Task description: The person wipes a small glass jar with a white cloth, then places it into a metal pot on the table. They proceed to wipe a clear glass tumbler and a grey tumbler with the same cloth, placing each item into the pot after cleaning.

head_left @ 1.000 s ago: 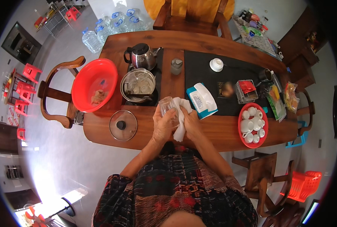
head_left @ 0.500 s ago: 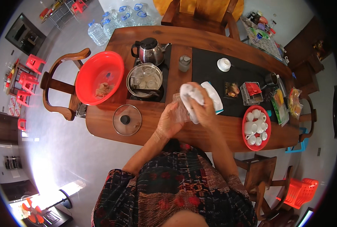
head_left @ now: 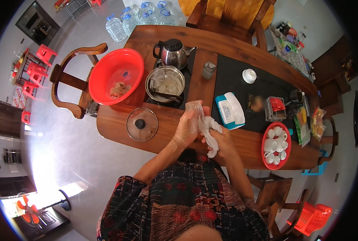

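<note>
My left hand [head_left: 183, 131] is closed around a clear, see-through container [head_left: 194, 111], held tilted above the near edge of the wooden table [head_left: 169, 139]. In my right hand [head_left: 226, 143] is a white cloth [head_left: 212, 140], bunched and pressed against the container's lower side. Part of the cloth hangs below my fingers. Just beyond my hands lies a blue-and-white tissue pack [head_left: 227, 113]. To the left stands a steel pot [head_left: 147, 89] holding several clear glass pieces, and its glass lid [head_left: 132, 129] lies flat nearer to me.
A large red basin [head_left: 100, 76] with a tan cloth [head_left: 118, 90] sits at the left. Behind the pot are a steel kettle [head_left: 175, 57] and a small bottle [head_left: 208, 70]. A red tray [head_left: 264, 149] of white teaware, a wire basket [head_left: 272, 116] and a white bowl [head_left: 249, 75] stand rightward.
The cloth has moved from the container's upper part to its lower side as my right hand came lower. The container is now more upright, and the tissue pack shows more fully.
</note>
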A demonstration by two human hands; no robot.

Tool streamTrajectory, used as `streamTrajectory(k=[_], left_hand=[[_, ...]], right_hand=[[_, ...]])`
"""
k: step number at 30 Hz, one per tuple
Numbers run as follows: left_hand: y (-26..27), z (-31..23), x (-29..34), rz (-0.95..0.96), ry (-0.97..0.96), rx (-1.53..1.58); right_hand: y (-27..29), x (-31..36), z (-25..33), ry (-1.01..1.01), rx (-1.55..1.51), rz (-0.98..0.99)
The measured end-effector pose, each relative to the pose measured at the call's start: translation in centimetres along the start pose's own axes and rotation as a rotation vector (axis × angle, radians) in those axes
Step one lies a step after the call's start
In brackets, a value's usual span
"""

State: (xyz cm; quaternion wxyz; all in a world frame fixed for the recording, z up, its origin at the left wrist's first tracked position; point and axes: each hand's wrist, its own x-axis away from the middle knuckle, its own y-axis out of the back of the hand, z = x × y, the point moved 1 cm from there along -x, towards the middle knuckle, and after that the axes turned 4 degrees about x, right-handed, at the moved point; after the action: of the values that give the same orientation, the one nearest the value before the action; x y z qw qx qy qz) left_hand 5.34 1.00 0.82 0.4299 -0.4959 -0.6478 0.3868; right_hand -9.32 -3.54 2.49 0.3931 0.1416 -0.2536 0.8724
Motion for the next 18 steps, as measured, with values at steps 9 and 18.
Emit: streamTrajectory(k=[9, 18], left_hand=[[-0.4, 2.0, -2.5, -0.233, -0.114, -0.040], [0.3, 0.3, -2.4, -0.274, -0.030, 0.100]], right_hand=[[-3.2, -0.8, 0.2, 0.876, 1.068, -0.584], [-4.1, 2.1, 1.4, 0.891, 0.997, -0.339]])
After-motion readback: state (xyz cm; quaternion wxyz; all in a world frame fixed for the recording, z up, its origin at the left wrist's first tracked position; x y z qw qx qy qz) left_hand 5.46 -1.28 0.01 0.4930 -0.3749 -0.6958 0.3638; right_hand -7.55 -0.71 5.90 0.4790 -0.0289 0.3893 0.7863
